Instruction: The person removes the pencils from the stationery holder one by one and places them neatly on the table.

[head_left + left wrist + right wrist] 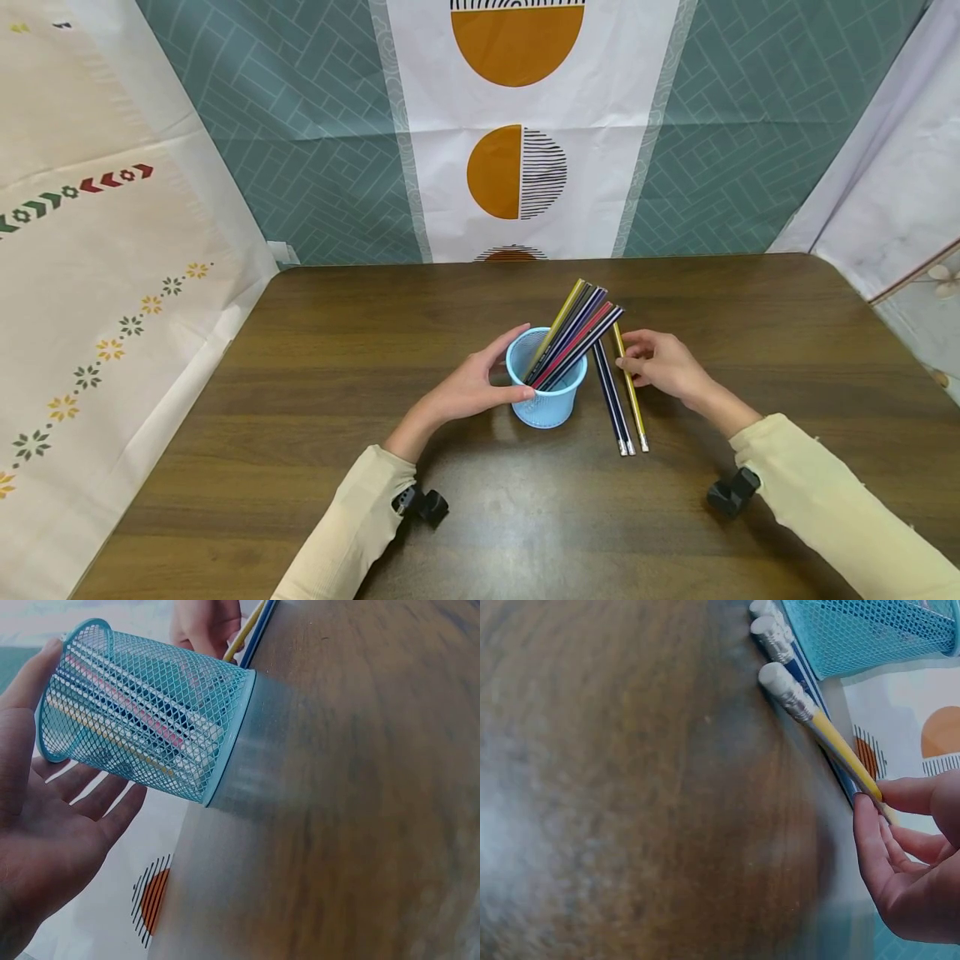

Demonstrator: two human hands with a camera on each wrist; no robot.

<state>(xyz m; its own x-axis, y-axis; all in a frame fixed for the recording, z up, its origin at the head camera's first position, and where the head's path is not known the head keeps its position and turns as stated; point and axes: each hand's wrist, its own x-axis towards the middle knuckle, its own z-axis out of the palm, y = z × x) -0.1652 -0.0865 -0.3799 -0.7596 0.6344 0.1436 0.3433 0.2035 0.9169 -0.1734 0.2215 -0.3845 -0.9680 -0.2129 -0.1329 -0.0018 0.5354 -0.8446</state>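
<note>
A light blue mesh pencil cup (pixel 545 408) stands upright on the table, holding several pencils (pixel 573 337) that lean right. My left hand (pixel 480 379) holds the cup near its rim, thumb on the near side and fingers round the far side. In the left wrist view the cup's mesh wall (pixel 154 712) shows the pencils through it. To the right of the cup, my right hand (pixel 663 362) pinches a yellow pencil (pixel 636 408) between thumb and fingers. Its white eraser end (pixel 776 679) points toward me. Two dark blue striped pencils (pixel 615 404) lie between it and the cup.
The brown wooden table (pixel 337 358) reaches back to a hanging cloth (pixel 525 108) with orange and striped circles. A pale patterned cloth (pixel 97 292) hangs along the left side. Black wrist cameras sit on both cuffs of the cream sleeves (pixel 832 500).
</note>
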